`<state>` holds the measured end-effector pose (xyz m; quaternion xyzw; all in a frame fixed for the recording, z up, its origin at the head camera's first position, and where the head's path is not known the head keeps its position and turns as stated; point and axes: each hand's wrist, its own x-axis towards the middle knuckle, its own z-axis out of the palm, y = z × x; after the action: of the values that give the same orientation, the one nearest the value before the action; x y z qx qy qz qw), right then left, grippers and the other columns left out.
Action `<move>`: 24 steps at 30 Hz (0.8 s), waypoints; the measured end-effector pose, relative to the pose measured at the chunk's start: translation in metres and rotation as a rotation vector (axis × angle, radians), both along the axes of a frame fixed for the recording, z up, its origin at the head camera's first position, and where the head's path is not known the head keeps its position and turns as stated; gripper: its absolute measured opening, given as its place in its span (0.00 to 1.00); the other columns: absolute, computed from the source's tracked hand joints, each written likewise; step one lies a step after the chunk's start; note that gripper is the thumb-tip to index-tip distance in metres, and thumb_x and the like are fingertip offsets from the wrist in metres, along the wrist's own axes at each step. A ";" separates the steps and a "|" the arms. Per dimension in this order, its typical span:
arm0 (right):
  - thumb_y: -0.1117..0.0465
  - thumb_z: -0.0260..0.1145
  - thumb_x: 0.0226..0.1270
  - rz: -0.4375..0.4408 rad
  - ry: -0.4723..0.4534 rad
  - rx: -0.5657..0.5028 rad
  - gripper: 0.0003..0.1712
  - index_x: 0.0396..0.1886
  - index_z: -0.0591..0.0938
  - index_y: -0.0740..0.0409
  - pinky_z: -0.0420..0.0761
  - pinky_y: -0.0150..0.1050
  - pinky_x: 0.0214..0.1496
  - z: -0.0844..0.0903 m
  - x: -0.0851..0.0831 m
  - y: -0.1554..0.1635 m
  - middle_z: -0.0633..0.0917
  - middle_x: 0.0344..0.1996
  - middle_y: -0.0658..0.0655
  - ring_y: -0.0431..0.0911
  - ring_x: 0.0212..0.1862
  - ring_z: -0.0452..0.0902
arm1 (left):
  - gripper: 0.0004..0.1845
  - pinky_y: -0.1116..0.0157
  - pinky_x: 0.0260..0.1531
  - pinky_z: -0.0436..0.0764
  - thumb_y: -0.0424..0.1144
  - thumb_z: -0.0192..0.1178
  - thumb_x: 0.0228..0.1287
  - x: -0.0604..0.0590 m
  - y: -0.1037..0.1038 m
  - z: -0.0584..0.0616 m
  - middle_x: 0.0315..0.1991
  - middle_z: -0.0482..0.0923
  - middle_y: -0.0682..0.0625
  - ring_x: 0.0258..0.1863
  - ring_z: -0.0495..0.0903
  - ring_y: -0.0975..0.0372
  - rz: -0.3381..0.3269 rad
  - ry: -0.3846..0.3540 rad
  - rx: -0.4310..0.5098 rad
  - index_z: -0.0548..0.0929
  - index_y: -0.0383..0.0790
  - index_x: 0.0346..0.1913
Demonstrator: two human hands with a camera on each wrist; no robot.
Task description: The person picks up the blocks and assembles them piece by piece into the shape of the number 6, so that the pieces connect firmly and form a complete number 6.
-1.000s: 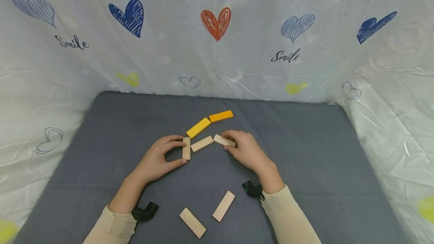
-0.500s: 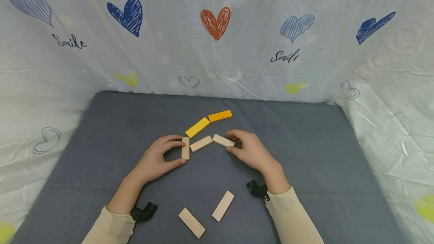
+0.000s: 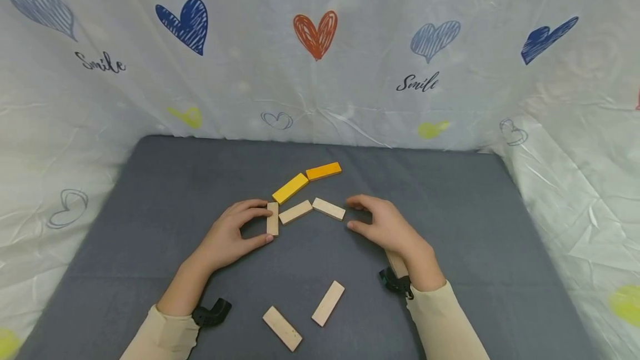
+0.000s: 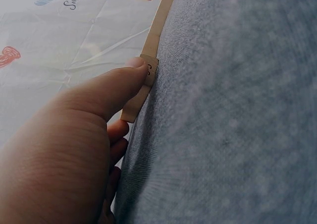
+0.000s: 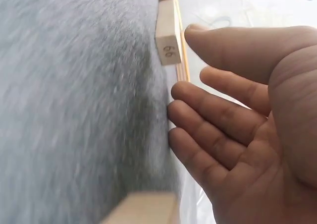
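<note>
My left hand (image 3: 231, 236) pinches a plain wooden block (image 3: 272, 219) end to end, thumb at the near end and fingertips at the far end. In the left wrist view, the thumb presses on that block's numbered end (image 4: 150, 71). A second plain block (image 3: 295, 213) slants away from it to the right, and a third plain block (image 3: 328, 209) continues from there. Just right of this third block, my right hand (image 3: 392, 230) holds nothing, its thumb and fingers apart. The right wrist view shows the block's numbered end (image 5: 169, 48) beyond the fingertips.
Behind the plain row lie a yellow block (image 3: 290, 188) and an orange block (image 3: 324, 171), end to end. Two loose plain blocks, a left one (image 3: 282, 329) and a right one (image 3: 328, 303), lie nearer. Another plain block (image 3: 397, 264) shows partly under the right wrist.
My right hand has let go of the third plain block and drawn back to the right, uncovering a block under its wrist. The left hand keeps its grip.
</note>
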<state>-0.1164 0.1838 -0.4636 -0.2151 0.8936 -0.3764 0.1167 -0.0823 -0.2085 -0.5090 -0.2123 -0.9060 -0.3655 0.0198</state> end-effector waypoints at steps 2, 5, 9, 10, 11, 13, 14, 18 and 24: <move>0.56 0.77 0.75 0.001 -0.011 -0.003 0.31 0.74 0.81 0.56 0.80 0.59 0.71 0.001 0.003 0.004 0.85 0.67 0.54 0.54 0.68 0.80 | 0.30 0.39 0.72 0.73 0.48 0.84 0.62 0.000 0.000 0.000 0.73 0.77 0.49 0.73 0.74 0.48 0.000 0.003 0.001 0.87 0.53 0.67; 0.57 0.78 0.75 0.003 -0.027 0.000 0.32 0.75 0.81 0.56 0.79 0.59 0.71 0.003 0.006 0.010 0.84 0.68 0.53 0.54 0.69 0.80 | 0.30 0.39 0.72 0.73 0.48 0.84 0.62 -0.001 -0.001 0.000 0.73 0.77 0.49 0.73 0.74 0.48 -0.001 0.005 0.002 0.87 0.53 0.67; 0.56 0.78 0.75 0.020 -0.042 0.020 0.33 0.75 0.80 0.56 0.79 0.59 0.72 0.006 0.011 0.019 0.83 0.70 0.53 0.55 0.71 0.79 | 0.30 0.39 0.72 0.73 0.48 0.83 0.62 -0.001 -0.002 0.000 0.73 0.77 0.49 0.74 0.74 0.48 0.000 0.001 0.002 0.87 0.53 0.67; 0.56 0.78 0.75 0.024 -0.047 0.023 0.33 0.76 0.80 0.56 0.79 0.59 0.72 0.007 0.013 0.021 0.83 0.70 0.53 0.54 0.71 0.79 | 0.30 0.39 0.72 0.73 0.48 0.83 0.63 -0.001 -0.002 0.000 0.73 0.77 0.49 0.74 0.74 0.48 0.000 0.000 0.001 0.87 0.53 0.67; 0.55 0.78 0.74 0.029 -0.050 0.024 0.34 0.76 0.80 0.57 0.78 0.59 0.73 0.008 0.014 0.023 0.83 0.70 0.53 0.54 0.71 0.78 | 0.31 0.40 0.72 0.73 0.48 0.83 0.62 -0.001 -0.003 0.000 0.73 0.77 0.50 0.74 0.74 0.48 0.002 -0.001 0.000 0.87 0.53 0.67; 0.55 0.78 0.74 0.035 -0.055 0.031 0.35 0.76 0.80 0.57 0.78 0.58 0.73 0.009 0.017 0.027 0.82 0.71 0.54 0.54 0.72 0.78 | 0.31 0.40 0.72 0.73 0.48 0.84 0.62 -0.001 -0.003 0.000 0.73 0.77 0.50 0.74 0.74 0.49 0.004 -0.003 -0.001 0.87 0.53 0.67; 0.55 0.78 0.74 0.042 -0.050 0.036 0.35 0.76 0.79 0.57 0.78 0.59 0.73 0.010 0.019 0.029 0.82 0.71 0.54 0.55 0.72 0.78 | 0.31 0.40 0.72 0.73 0.48 0.84 0.62 -0.001 -0.003 0.000 0.73 0.77 0.50 0.73 0.74 0.49 0.004 -0.003 -0.001 0.87 0.53 0.67; 0.54 0.79 0.73 0.035 -0.054 0.057 0.36 0.77 0.79 0.56 0.77 0.60 0.74 0.009 0.027 0.036 0.82 0.72 0.54 0.55 0.73 0.77 | 0.31 0.40 0.72 0.73 0.48 0.84 0.62 -0.001 -0.003 0.000 0.73 0.77 0.50 0.73 0.74 0.49 0.003 -0.002 -0.001 0.87 0.53 0.67; 0.53 0.79 0.73 0.014 -0.065 0.059 0.36 0.76 0.79 0.54 0.76 0.61 0.75 0.005 0.044 0.053 0.82 0.71 0.52 0.55 0.74 0.76 | 0.30 0.39 0.72 0.73 0.48 0.84 0.62 -0.001 -0.001 -0.001 0.73 0.77 0.50 0.73 0.74 0.48 0.001 -0.007 -0.002 0.87 0.54 0.67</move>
<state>-0.0719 0.2364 -0.4586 -0.2054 0.8986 -0.3556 0.1547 -0.0833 -0.2098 -0.5096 -0.2106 -0.9065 -0.3655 0.0165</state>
